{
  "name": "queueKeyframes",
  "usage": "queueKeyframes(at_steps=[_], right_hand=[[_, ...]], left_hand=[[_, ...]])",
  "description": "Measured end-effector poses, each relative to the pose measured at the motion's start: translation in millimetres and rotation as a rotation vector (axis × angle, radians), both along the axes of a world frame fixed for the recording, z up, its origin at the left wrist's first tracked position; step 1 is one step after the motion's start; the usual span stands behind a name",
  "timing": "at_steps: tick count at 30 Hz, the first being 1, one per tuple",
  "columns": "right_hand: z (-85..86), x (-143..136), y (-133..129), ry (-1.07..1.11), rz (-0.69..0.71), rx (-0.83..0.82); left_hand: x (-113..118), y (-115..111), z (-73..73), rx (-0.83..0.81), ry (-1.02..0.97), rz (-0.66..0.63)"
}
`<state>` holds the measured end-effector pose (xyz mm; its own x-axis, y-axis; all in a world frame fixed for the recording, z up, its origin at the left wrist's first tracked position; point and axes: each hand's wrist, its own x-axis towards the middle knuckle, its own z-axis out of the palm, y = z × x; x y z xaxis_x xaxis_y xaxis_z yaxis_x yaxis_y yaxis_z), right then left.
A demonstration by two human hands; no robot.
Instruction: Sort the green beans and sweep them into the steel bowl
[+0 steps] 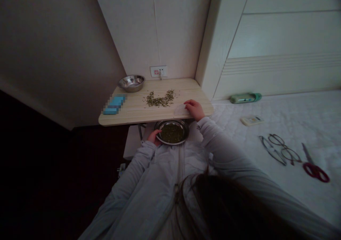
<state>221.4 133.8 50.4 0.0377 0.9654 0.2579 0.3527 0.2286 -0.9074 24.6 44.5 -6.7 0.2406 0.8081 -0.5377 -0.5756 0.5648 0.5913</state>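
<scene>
My left hand point(154, 137) is closed on the left rim of a round steel bowl point(184, 136), just below the table's front edge. Small green beans point(172, 132), looking like mung beans, lie inside that bowl. Over the front right of the wooden table point(128, 118), my right hand point(195, 109) has its fingers pinched on a thin pale scraper-like piece point(179, 109), partly see-through and rounded. More green beans point(160, 101) are spread in a rough U shape on the tabletop, to the left of this piece.
A second steel bowl point(131, 83) stands at the table's back left, with a blurred blue object point(115, 105) in front. On the white bed to the right lie a green bottle point(245, 98), a remote control point(252, 120), eyeglasses point(290, 154) and red-handled scissors point(315, 170). A wall socket point(159, 71) sits behind the table.
</scene>
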Motion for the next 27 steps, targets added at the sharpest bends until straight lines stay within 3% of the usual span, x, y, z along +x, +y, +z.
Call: queueKeyframes(at_steps=[27], right_hand=[[-2.0, 0.7, 2.4, 0.001, 0.015, -0.003]], left_hand=[[-0.9, 1.3, -1.8, -0.038, -0.006, 0.015]])
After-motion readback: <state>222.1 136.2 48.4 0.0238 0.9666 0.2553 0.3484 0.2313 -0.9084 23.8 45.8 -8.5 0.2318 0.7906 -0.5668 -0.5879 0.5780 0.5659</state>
